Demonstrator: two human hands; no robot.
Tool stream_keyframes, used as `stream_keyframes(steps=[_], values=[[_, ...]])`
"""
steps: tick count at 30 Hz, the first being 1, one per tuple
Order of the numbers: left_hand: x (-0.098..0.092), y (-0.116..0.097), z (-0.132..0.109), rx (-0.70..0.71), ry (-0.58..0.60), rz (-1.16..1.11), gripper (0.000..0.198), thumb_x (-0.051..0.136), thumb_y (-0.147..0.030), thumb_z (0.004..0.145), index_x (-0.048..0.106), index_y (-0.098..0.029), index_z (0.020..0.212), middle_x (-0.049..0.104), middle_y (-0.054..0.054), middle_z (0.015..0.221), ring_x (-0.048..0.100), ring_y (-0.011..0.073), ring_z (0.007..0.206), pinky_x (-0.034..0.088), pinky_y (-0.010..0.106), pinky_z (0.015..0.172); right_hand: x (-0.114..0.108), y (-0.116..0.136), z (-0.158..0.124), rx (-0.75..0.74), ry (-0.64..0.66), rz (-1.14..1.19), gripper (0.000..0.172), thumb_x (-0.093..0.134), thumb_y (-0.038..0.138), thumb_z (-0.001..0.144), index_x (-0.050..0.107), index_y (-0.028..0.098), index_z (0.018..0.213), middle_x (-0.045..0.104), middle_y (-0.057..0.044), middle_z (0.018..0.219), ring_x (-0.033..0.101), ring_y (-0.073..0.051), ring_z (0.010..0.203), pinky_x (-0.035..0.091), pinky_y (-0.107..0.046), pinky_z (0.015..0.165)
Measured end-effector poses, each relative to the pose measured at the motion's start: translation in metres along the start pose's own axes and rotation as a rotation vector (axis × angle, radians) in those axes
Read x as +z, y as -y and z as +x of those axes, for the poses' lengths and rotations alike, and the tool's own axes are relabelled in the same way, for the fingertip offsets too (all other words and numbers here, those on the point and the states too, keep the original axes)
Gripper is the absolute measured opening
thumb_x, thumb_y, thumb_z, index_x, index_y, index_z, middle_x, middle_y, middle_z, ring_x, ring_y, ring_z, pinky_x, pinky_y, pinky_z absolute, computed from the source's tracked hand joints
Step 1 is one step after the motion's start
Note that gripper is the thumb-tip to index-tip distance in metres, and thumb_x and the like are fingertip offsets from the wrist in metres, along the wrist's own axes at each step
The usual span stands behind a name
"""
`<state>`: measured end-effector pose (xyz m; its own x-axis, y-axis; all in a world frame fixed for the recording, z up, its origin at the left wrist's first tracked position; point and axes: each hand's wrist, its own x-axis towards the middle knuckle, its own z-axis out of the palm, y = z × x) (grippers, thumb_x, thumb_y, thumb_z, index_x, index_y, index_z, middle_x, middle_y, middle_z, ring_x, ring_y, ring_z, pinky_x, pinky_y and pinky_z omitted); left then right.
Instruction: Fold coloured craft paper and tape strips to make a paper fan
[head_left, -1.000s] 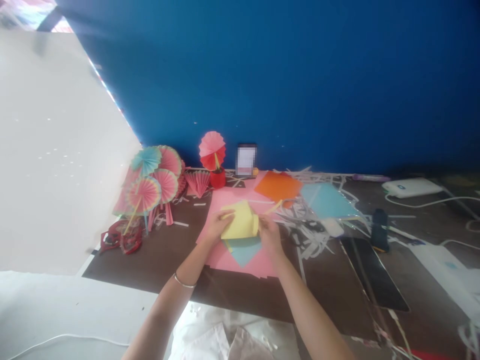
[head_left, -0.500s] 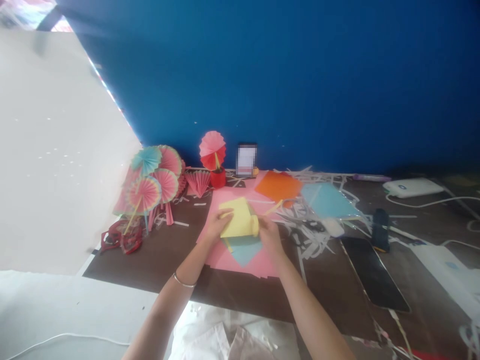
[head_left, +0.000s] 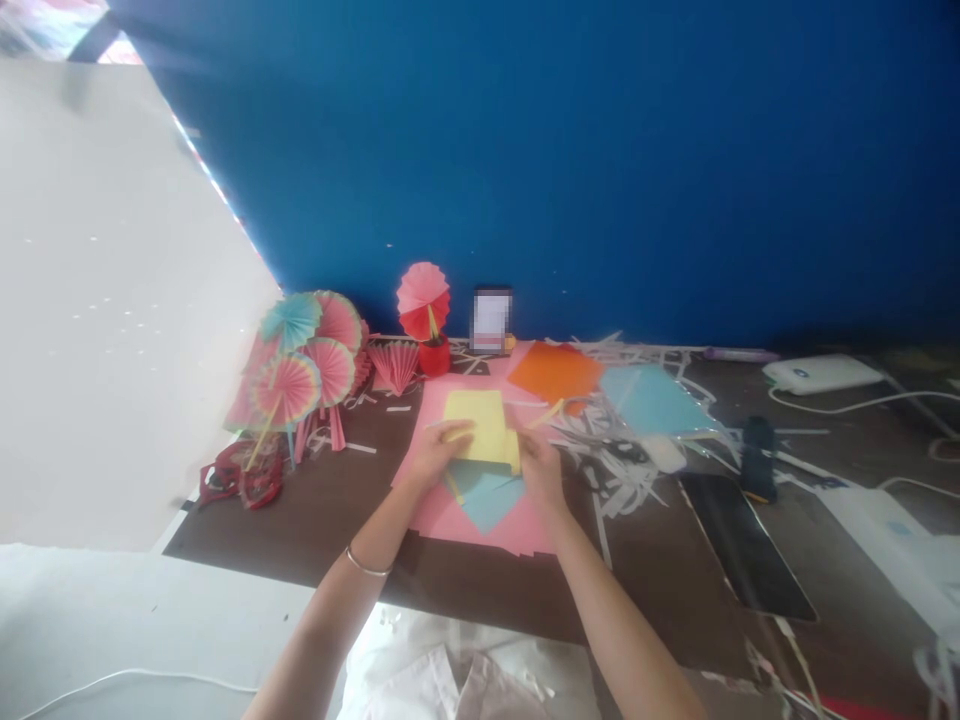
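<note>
A sheet of yellow paper (head_left: 480,420) is held up between my two hands, its right edge bent or folded over. My left hand (head_left: 440,455) pinches its left side, thumb on the near face. At the folded right edge, my right hand (head_left: 540,465) has its fingers closed on the paper. Under it, a light blue paper (head_left: 489,502) lies on larger pink sheets (head_left: 431,515). A narrow yellow strip (head_left: 454,488) rests near the blue paper's left corner.
Pleated paper fans (head_left: 289,385) and red-framed glasses (head_left: 244,475) stand at left. A red pot (head_left: 434,356) holds a paper flower (head_left: 424,298). To the right are orange paper (head_left: 555,372), white paper strips (head_left: 626,480), a blue packet (head_left: 656,400), a black phone (head_left: 746,545) and cables.
The yellow paper has turned a little and now looks squarer to me, with its top edge level. Both hands keep their grip and have barely moved.
</note>
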<state>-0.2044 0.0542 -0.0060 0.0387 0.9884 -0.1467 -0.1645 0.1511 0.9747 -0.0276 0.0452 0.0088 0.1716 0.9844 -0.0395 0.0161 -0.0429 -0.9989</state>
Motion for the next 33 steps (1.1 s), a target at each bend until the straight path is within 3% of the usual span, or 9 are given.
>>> stream_keyframes(steps=[5, 14, 23, 33], values=[[-0.002, 0.0, 0.0, -0.029, -0.037, 0.089, 0.038, 0.072, -0.029, 0.066, 0.068, -0.018, 0.102, 0.068, 0.009, 0.1, 0.062, 0.0148, 0.077, 0.048, 0.024, 0.067, 0.0, -0.002, 0.001, 0.02, 0.012, -0.039, 0.034, 0.066, 0.044, 0.062, 0.068, 0.015, 0.08, 0.068, -0.007, 0.075, 0.061, -0.02, 0.068, 0.046, -0.031, 0.059], [0.0, 0.011, 0.005, -0.092, -0.057, -0.165, 0.047, 0.076, -0.029, 0.061, 0.066, -0.015, 0.105, 0.068, 0.006, 0.084, 0.059, 0.0107, 0.067, 0.046, 0.022, 0.064, 0.002, -0.004, -0.003, -0.06, 0.006, -0.024, 0.031, 0.063, 0.045, 0.068, 0.067, 0.017, 0.081, 0.069, -0.006, 0.08, 0.061, -0.02, 0.072, 0.047, -0.031, 0.063], [-0.003, 0.014, 0.008, -0.064, -0.071, -0.115, 0.043, 0.075, -0.03, 0.062, 0.067, -0.017, 0.102, 0.068, 0.01, 0.1, 0.063, 0.0159, 0.079, 0.049, 0.026, 0.071, 0.003, -0.007, 0.001, 0.015, 0.107, 0.04, 0.029, 0.067, 0.039, 0.064, 0.067, 0.015, 0.081, 0.069, -0.007, 0.076, 0.062, -0.02, 0.068, 0.048, -0.031, 0.063], [0.002, 0.005, 0.002, -0.015, -0.087, -0.07, 0.038, 0.074, -0.029, 0.065, 0.068, -0.017, 0.1, 0.066, 0.01, 0.107, 0.063, 0.0188, 0.088, 0.049, 0.031, 0.08, 0.007, -0.024, 0.003, 0.114, 0.062, 0.215, 0.031, 0.068, 0.036, 0.064, 0.069, 0.016, 0.087, 0.07, -0.005, 0.079, 0.063, -0.02, 0.068, 0.048, -0.03, 0.058]])
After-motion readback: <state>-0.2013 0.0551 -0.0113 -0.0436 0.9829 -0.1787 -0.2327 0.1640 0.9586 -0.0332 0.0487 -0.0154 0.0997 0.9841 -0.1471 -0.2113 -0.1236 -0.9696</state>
